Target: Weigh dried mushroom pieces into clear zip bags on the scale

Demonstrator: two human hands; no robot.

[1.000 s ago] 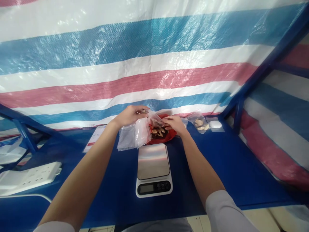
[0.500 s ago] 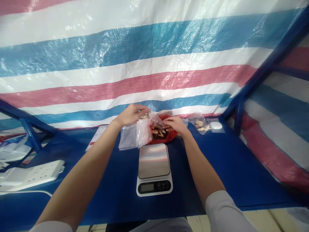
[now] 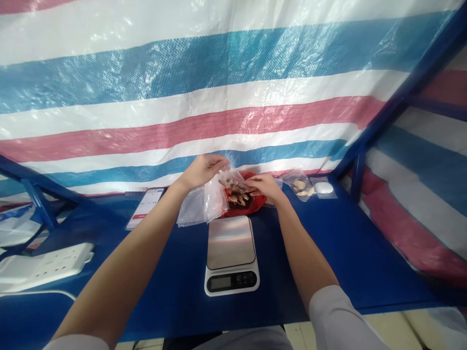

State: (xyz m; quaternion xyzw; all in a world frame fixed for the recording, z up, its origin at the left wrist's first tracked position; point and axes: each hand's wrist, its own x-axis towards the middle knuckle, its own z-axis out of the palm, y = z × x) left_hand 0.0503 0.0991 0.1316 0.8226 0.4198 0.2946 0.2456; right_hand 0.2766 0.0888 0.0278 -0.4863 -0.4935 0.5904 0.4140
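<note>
My left hand (image 3: 202, 170) pinches the rim of a small clear plastic bag (image 3: 219, 193) and holds it up above the far side of the blue table (image 3: 175, 282). Several brown pieces (image 3: 231, 183) lie in the bag's mouth. My right hand (image 3: 263, 187) is closed on the bag's other edge, right over a red bag (image 3: 243, 200) of the same brown pieces. A second clear bag (image 3: 191, 210) hangs beside the first. In front of both hands stands a digital kitchen scale (image 3: 231, 254) with a bare steel platform.
A filled clear bag (image 3: 301, 186) and a small white object (image 3: 324, 187) lie at the back right. A phone (image 3: 145, 207) lies at the back left, a white power strip (image 3: 44, 266) at the far left. A striped tarpaulin (image 3: 219, 97) closes the back and right.
My left hand has lifted the bag's rim slightly, and the brown pieces have slid from its fingers into the bag's mouth. My right hand has stayed put.
</note>
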